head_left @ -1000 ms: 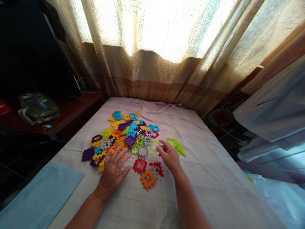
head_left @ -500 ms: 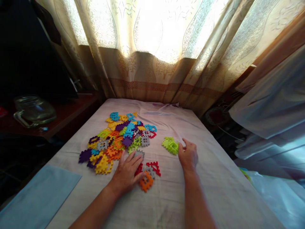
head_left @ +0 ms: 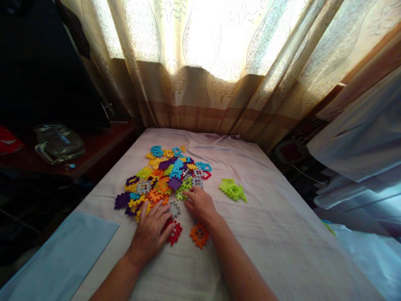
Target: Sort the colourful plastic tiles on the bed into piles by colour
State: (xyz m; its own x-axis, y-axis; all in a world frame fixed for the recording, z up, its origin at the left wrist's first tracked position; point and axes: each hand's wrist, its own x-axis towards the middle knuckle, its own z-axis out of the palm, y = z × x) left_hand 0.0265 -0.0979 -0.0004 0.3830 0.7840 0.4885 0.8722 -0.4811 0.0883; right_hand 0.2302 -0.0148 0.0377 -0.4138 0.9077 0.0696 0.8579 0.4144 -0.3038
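Note:
My left hand [head_left: 149,233] lies palm down at the near edge of a heap of colourful plastic interlocking pieces [head_left: 163,184], its fingers spread. Its thumb overlaps a red toothed piece [head_left: 176,232], and a grey toothed piece [head_left: 176,210] lies by its fingertips. My right hand [head_left: 203,205] is at the heap's right side, index finger and thumb slightly apart at a lime green piece [head_left: 181,195]. No grip shows. An orange window piece [head_left: 199,235] lies just below the right wrist. Apart on the right sits a small lime green pile [head_left: 232,190].
The pieces lie on a pale bedsheet [head_left: 266,234]. A light blue cloth [head_left: 75,251] covers the near left corner. A glass jug [head_left: 59,142] stands on a dark red table beside a black screen [head_left: 53,75]. Patterned curtains [head_left: 200,100] hang behind.
My right hand has moved left from the lime green pile to the main heap. My left hand has shifted slightly left. The red triangular piece near the orange one is now out of sight.

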